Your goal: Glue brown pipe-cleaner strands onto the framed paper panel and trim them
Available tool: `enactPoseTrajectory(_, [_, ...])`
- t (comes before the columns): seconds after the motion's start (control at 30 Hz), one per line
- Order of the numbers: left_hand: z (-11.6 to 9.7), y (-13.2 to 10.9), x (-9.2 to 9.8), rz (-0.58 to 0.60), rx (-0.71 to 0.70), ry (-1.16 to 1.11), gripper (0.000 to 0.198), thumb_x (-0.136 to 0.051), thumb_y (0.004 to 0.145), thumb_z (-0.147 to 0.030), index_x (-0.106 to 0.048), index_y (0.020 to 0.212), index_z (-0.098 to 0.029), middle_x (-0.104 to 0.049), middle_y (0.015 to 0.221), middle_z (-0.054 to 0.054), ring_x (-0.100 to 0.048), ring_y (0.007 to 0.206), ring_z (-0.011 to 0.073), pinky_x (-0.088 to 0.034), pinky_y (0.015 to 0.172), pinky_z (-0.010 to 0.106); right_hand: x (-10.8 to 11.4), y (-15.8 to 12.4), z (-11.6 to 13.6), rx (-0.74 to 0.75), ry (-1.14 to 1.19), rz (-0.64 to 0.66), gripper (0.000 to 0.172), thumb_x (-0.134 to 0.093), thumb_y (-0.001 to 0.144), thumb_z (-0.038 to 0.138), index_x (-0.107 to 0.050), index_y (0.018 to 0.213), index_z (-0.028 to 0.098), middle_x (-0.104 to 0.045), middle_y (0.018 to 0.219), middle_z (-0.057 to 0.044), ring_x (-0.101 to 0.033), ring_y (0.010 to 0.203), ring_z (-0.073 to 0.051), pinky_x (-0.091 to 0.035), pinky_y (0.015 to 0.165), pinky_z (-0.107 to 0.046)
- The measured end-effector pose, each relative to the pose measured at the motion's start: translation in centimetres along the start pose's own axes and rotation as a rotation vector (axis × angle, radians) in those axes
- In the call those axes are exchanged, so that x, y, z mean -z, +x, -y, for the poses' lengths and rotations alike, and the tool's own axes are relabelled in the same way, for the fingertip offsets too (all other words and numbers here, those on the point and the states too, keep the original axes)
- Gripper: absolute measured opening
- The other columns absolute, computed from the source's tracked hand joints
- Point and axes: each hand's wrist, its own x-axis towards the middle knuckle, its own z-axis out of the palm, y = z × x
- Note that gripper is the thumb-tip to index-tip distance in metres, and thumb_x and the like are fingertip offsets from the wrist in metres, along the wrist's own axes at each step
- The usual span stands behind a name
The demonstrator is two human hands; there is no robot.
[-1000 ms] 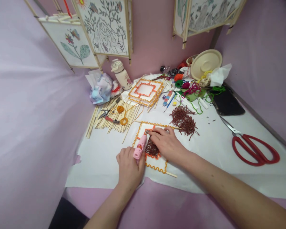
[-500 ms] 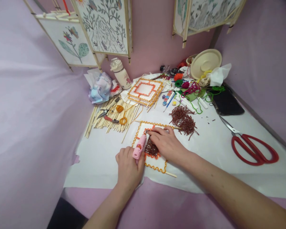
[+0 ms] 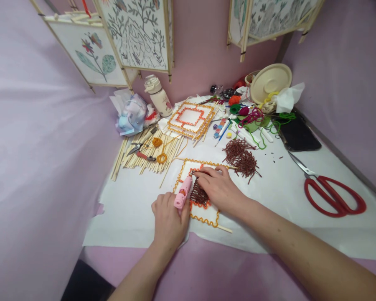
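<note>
"What lay at the far left of the bench?"

"You had a painted flower panel standing above it, then a crumpled plastic bag, a water bottle, and a heap of bamboo sticks with red-handled pliers lying on top."

"Your left hand?"

"It was closed around a pink glue gun, which tilted over the left side of the frame."

"Where was the frame?"

"It lay flat on the white paper, directly between your hands. It was a square stick frame edged in orange braid. Brown yarn strands filled its lower middle. A second braided frame sat farther up the bench."

"Your right hand?"

"It was spread low across the frame, with the fingertips at the top of the strands. I cannot tell whether it gripped anything."

"And to the right?"

"You had a loose pile of brown yarn just beside that hand, then a beige plate near the wall. At the far right lay large red-handled scissors, well apart from everything you were touching."
</note>
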Motion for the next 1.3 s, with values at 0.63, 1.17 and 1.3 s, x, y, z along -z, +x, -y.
enactPoseTrajectory(0.63, [-0.06, -0.28, 0.28, 0.016, -0.013, 0.014, 0.017, -0.049, 0.095, -0.030, -0.056, 0.085, -0.018, -0.056, 0.081, 0.006, -0.047, 0.083, 0.0252, -0.032, 0.075, 0.039, -0.25, -0.09, -0.12, 0.009, -0.023, -0.017, 0.027, -0.044, 0.094, 0.005, -0.061, 0.112, 0.016, -0.060, 0.135, -0.010, -0.044, 0.129, -0.025, -0.025, 0.103, -0.049])
enactPoseTrajectory(1.17, [-0.08, -0.65, 0.50, 0.006, -0.030, 0.037, 0.014, -0.051, 0.094, -0.028, -0.055, 0.084, -0.018, -0.056, 0.081, 0.005, -0.047, 0.082, 0.0253, -0.031, 0.074, 0.038, -0.36, -0.05, -0.17, 0.005, -0.016, -0.010, 0.032, -0.044, 0.091, 0.001, -0.060, 0.114, 0.016, -0.059, 0.137, -0.010, -0.043, 0.131, -0.025, -0.026, 0.102, -0.050])
enactPoseTrajectory(1.3, [-0.14, -0.62, 0.57, 0.005, -0.034, 0.043, 0.013, -0.051, 0.093, -0.027, -0.054, 0.083, -0.019, -0.056, 0.080, 0.005, -0.047, 0.082, 0.0253, -0.031, 0.074, 0.038, -0.35, -0.07, -0.15, 0.001, -0.014, -0.011, 0.031, -0.045, 0.091, 0.002, -0.060, 0.114, 0.017, -0.059, 0.137, -0.009, -0.044, 0.131, -0.025, -0.026, 0.102, -0.050])
